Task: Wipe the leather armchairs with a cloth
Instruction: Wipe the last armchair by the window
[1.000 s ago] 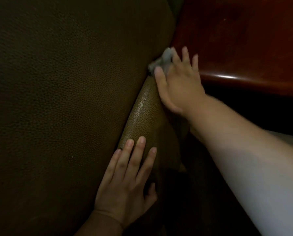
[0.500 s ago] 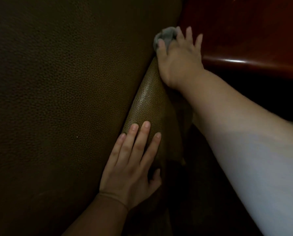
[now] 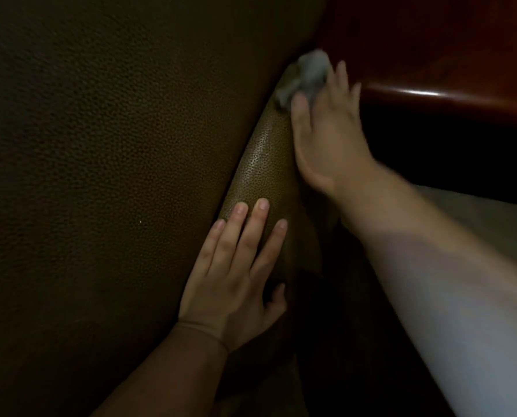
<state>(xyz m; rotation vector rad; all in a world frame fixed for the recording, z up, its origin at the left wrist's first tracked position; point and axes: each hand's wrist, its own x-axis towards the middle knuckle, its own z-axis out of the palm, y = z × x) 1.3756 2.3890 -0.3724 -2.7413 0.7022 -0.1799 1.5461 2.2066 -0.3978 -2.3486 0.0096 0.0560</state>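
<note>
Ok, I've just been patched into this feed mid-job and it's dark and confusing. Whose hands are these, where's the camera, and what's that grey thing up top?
No machine here: these are a person's two bare hands, filmed by one wide-angle camera worn on their head, looking forward and down. The big dark pebbled surface is a brown leather armchair; the lighter ridge down the middle is one of its rounded edges. The left hand lies flat on that ridge with straight fingers, holding nothing. The right hand reaches further up the same ridge and presses a crumpled grey cloth against the leather; the blur makes its exact grip hard to read. The glossy reddish wood surface at upper right is furniture beside the chair; I cannot tell what kind.
</note>
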